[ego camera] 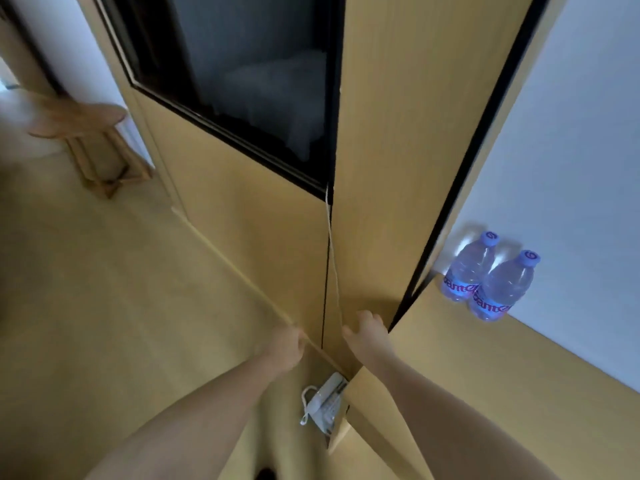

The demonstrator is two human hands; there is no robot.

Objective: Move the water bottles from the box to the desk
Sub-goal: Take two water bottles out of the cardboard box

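Head view
Bottles: two clear water bottles with pale purple caps are seen upright on the desk [485,358], at its far end by the white wall [571,150]. The far bottle [467,268] and the near bottle [500,289] stand just beside each other and seem to touch. Pink lettering is carried on both labels.
Box: no box is seen in this view.
Left hand: the left hand [285,351] is held out low by the base of the wooden panel [242,220]. Its fingers are bent downward; whether something is gripped cannot be told because of blur.
Right hand: the right hand [369,332] is placed against the wooden corner near the desk edge. The fingers are loosely bent and the thumb is spread; nothing is held in it.
Panel: a dark glass window [249,81] is set in the panel, with a black frame.
Phone: a white phone [325,403] with a coiled cord is seen below the hands, beside the desk side.
Stool: a wooden stool [86,133] is standing on the floor [104,289] at the far left, blurred.
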